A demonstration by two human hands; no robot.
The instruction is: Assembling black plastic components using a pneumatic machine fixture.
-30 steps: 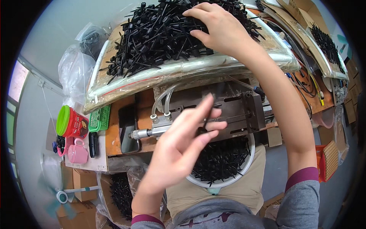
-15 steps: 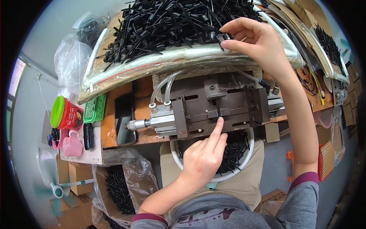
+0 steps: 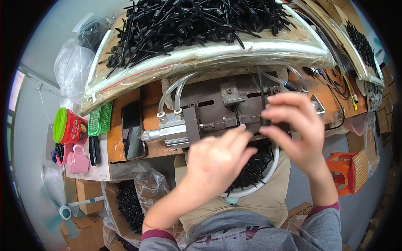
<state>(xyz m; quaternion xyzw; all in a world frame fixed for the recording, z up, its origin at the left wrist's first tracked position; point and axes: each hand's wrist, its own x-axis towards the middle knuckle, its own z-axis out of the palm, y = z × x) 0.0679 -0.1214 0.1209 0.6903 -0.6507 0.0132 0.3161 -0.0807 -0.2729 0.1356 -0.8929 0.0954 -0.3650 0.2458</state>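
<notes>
My right hand [image 3: 297,127] pinches a black plastic part with a long thin tail [image 3: 262,90]. The tail points up from the fingertips, just right of the middle of a dark metal clamping fixture [image 3: 213,104]. My left hand [image 3: 215,163] is over the fixture's near edge, fingers stretched out and somewhat blurred. Its fingertips are at the small centre jaws [image 3: 237,121], and I see nothing held in it. A silver air cylinder [image 3: 176,134] with clear hoses sits at the fixture's left end. The fixture's right end is partly hidden behind my right hand.
A padded tray [image 3: 201,54] piled with black plastic parts [image 3: 188,25] stands beyond the fixture. A round white-rimmed tub [image 3: 274,163] of similar parts rests at my lap. On the left lie a phone [image 3: 133,129], a green basket [image 3: 100,118] and a pink mug [image 3: 78,160].
My right hand has come down from the tray to the fixture, bringing a black plastic part. My left hand has shifted slightly, its pointing index finger now lower over the jaws.
</notes>
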